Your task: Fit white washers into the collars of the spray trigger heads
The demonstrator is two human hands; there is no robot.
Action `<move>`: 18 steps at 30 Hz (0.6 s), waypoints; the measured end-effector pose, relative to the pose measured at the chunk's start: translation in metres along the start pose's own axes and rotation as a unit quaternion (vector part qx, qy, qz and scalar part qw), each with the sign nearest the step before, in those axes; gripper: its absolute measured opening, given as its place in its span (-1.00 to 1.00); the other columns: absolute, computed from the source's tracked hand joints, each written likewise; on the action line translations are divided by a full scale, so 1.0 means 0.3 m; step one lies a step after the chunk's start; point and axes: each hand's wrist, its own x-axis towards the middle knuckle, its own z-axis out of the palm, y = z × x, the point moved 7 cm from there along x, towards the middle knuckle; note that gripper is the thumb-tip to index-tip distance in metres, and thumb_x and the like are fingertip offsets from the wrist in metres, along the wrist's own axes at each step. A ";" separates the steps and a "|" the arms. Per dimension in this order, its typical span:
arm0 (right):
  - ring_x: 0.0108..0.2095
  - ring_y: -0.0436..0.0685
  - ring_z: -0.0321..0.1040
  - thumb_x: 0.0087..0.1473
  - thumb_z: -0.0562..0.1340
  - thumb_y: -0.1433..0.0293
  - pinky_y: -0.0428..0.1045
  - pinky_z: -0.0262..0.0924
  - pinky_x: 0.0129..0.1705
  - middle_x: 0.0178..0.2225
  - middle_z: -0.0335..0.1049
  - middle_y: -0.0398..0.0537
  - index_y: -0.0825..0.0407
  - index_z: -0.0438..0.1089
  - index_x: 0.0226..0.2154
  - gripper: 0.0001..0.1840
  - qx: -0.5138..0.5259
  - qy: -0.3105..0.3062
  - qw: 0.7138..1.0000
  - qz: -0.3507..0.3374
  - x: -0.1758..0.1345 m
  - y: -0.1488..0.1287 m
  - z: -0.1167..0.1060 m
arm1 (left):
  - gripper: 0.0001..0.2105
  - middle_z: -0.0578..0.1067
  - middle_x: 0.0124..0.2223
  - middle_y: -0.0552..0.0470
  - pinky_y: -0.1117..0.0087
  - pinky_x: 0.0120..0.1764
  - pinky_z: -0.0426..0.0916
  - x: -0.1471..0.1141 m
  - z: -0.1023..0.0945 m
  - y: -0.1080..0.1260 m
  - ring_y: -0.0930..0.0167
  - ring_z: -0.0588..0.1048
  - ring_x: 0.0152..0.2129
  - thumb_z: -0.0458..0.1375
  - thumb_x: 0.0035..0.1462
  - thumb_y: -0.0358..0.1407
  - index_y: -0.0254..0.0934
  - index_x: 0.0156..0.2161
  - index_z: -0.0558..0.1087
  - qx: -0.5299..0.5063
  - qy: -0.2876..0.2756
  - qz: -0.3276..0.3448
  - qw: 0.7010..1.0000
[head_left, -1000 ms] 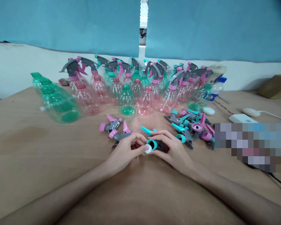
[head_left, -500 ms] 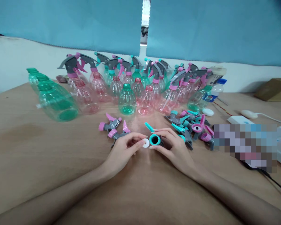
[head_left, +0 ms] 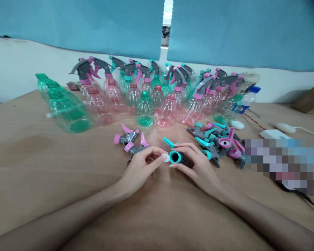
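Compared with one second earlier, the white disc [head_left: 166,158] has shifted from in front of the lower rim of the teal-collared spray head [head_left: 180,157] to just beside the collar's edge nearer my left fingertips, and the collar's open mouth has turned more squarely toward me. In order of decreasing size: a blue cloth [head_left: 81,28] hangs well beyond my fingers; the wooden table [head_left: 42,167] extends beneath them. Beyond my fingertips stand pink and green bottles, many topped with spray heads, others open-necked, such as the green bottle [head_left: 145,113] and the pink bottle [head_left: 166,116] at the front. To the right of my right fingers lies a heap of loose spray heads [head_left: 213,155]; just beyond my left fingers lie two pink-collared spray heads [head_left: 129,136]. My right hand [head_left: 201,169] grasps the teal-collared spray head between thumb and fingers, its teal trigger [head_left: 169,142] pointing away beyond the fingertips. My left hand [head_left: 142,164] pinches the disc, smallest of all, between thumb and fingertips; whether it touches the collar I cannot tell.
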 end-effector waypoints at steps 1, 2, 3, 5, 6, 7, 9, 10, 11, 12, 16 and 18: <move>0.02 0.21 0.30 0.09 0.26 0.27 0.19 0.24 0.06 -0.03 0.31 0.03 -0.06 0.32 -0.09 -0.70 -0.002 -0.003 1.000 -0.004 -0.001 0.000 0.002 | -0.83 0.49 -0.29 0.05 0.49 -0.44 0.28 0.000 -0.001 0.000 0.46 0.42 -0.40 0.13 0.18 -0.21 -0.26 -0.22 0.45 -0.002 0.004 0.002 1.000; 0.02 0.21 0.30 0.09 0.26 0.27 0.19 0.24 0.05 -0.03 0.31 0.03 -0.06 0.32 -0.09 -0.69 -0.003 -0.004 1.000 -0.008 -0.001 0.000 0.004 | -0.84 0.49 -0.29 0.05 0.48 -0.42 0.30 0.000 -0.003 0.000 0.45 0.43 -0.39 0.15 0.17 -0.21 -0.27 -0.23 0.45 -0.003 0.010 0.005 1.000; 0.01 0.22 0.31 0.09 0.25 0.27 0.20 0.25 0.04 -0.04 0.31 0.03 -0.06 0.32 -0.08 -0.69 -0.005 -0.006 1.000 -0.010 -0.001 0.000 0.005 | -0.85 0.50 -0.29 0.05 0.46 -0.39 0.32 -0.001 -0.005 0.001 0.44 0.44 -0.38 0.16 0.16 -0.22 -0.27 -0.24 0.44 -0.002 0.015 0.008 1.000; -0.01 0.22 0.32 0.09 0.25 0.27 0.20 0.28 0.01 -0.05 0.32 0.03 -0.07 0.33 -0.08 -0.68 -0.006 -0.008 1.000 -0.014 0.000 -0.002 0.006 | -0.86 0.51 -0.29 0.04 0.43 -0.32 0.33 -0.003 -0.007 0.001 0.43 0.46 -0.35 0.17 0.15 -0.24 -0.27 -0.24 0.44 0.003 0.019 0.013 1.000; -0.01 0.22 0.32 0.09 0.25 0.27 0.19 0.29 0.00 -0.06 0.33 0.02 -0.07 0.33 -0.08 -0.68 -0.006 -0.009 1.000 -0.015 0.001 -0.004 0.006 | -0.87 0.51 -0.29 0.05 0.42 -0.30 0.33 -0.004 -0.008 0.001 0.43 0.47 -0.35 0.18 0.14 -0.24 -0.27 -0.25 0.44 0.007 0.020 0.015 1.000; -0.01 0.21 0.32 0.08 0.26 0.27 0.18 0.29 0.00 -0.07 0.33 0.02 -0.06 0.33 -0.08 -0.68 -0.004 -0.009 1.000 -0.018 0.002 -0.007 0.006 | -0.87 0.51 -0.29 0.05 0.41 -0.29 0.33 -0.005 -0.008 0.001 0.43 0.47 -0.35 0.18 0.14 -0.25 -0.27 -0.26 0.45 0.011 0.019 0.018 1.000; -0.01 0.21 0.32 0.08 0.27 0.27 0.17 0.29 0.01 -0.07 0.33 0.03 -0.06 0.33 -0.07 -0.66 0.000 -0.009 1.000 -0.023 0.002 -0.013 0.006 | -0.88 0.52 -0.31 0.06 0.40 -0.29 0.33 -0.006 -0.007 0.001 0.42 0.47 -0.36 0.18 0.13 -0.25 -0.26 -0.28 0.45 0.021 0.019 0.022 0.999; 0.00 0.21 0.32 0.07 0.27 0.27 0.17 0.29 0.01 -0.07 0.34 0.02 -0.06 0.33 -0.07 -0.66 0.002 -0.008 1.000 -0.026 0.002 -0.016 0.005 | -0.88 0.52 -0.31 0.06 0.40 -0.30 0.33 -0.007 -0.007 0.001 0.42 0.47 -0.36 0.19 0.12 -0.25 -0.26 -0.29 0.46 0.025 0.020 0.023 0.999; 0.00 0.22 0.31 0.07 0.27 0.26 0.17 0.29 0.01 -0.08 0.34 0.02 -0.07 0.32 -0.06 -0.65 0.003 -0.009 1.000 -0.029 0.002 -0.018 0.006 | -0.88 0.52 -0.32 0.06 0.39 -0.30 0.34 -0.007 -0.007 0.002 0.42 0.47 -0.37 0.19 0.12 -0.24 -0.26 -0.30 0.46 0.028 0.020 0.024 0.999; 0.01 0.22 0.31 0.07 0.27 0.25 0.18 0.30 0.01 -0.08 0.34 0.02 -0.07 0.32 -0.06 -0.65 0.003 -0.010 0.999 -0.033 0.001 -0.020 0.006 | -0.87 0.52 -0.32 0.06 0.39 -0.30 0.34 -0.007 -0.006 0.002 0.41 0.47 -0.37 0.19 0.11 -0.23 -0.26 -0.31 0.46 0.029 0.020 0.025 0.999; 0.01 0.22 0.31 0.07 0.27 0.24 0.17 0.29 0.01 -0.08 0.35 0.01 -0.07 0.32 -0.06 -0.64 0.010 -0.022 0.999 -0.039 -0.003 -0.020 0.011 | -0.86 0.51 -0.35 0.06 0.42 -0.36 0.32 -0.009 -0.006 0.008 0.43 0.46 -0.42 0.21 0.09 -0.22 -0.27 -0.33 0.44 0.036 0.025 0.024 0.999; 0.01 0.20 0.31 0.08 0.26 0.25 0.16 0.29 0.01 -0.07 0.34 0.01 -0.07 0.31 -0.05 -0.64 0.016 -0.028 0.999 -0.038 -0.005 -0.018 0.013 | -0.86 0.50 -0.37 0.07 0.43 -0.39 0.30 -0.011 -0.005 0.014 0.44 0.44 -0.45 0.22 0.08 -0.23 -0.27 -0.35 0.44 0.040 0.026 0.026 0.999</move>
